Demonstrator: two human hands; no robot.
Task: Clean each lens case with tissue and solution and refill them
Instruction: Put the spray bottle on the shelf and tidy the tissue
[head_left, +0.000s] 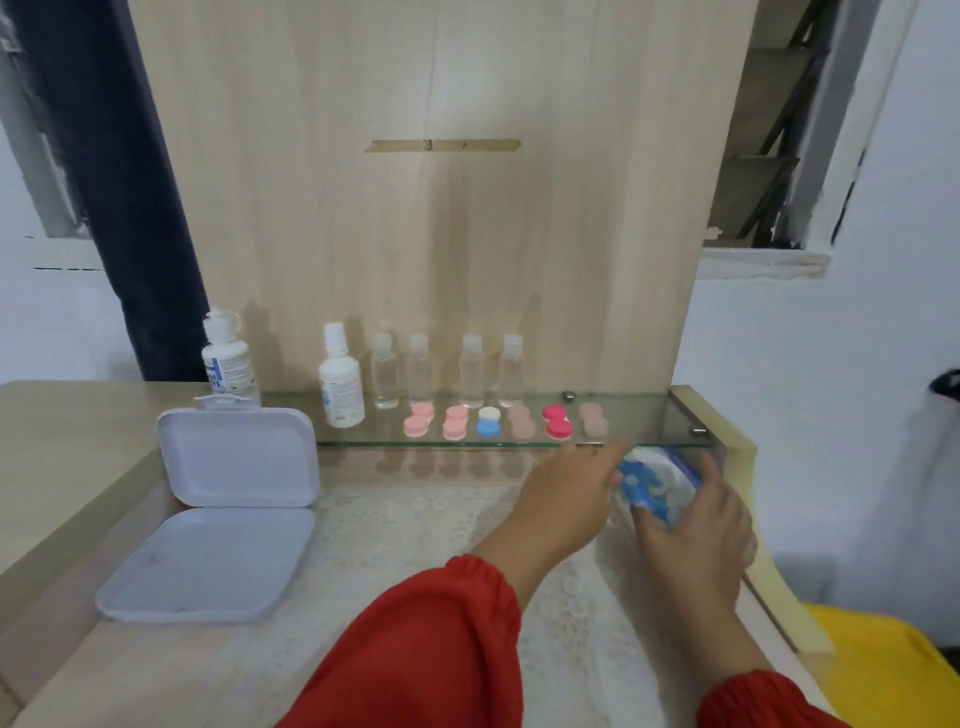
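Note:
Several lens cases stand in a row on the glass shelf: pink ones, a white-and-blue one, beige ones and a red one. A blue dotted tissue pack lies on the table under the shelf's right end. My left hand reaches to its left side with fingers at the pack's top. My right hand curls round its right side. Two white solution bottles stand at the left.
Several clear small bottles line the shelf's back against the wooden panel. An open white plastic box lies at the left of the table. A lace cloth covers the table's middle. A yellow object sits low at the right.

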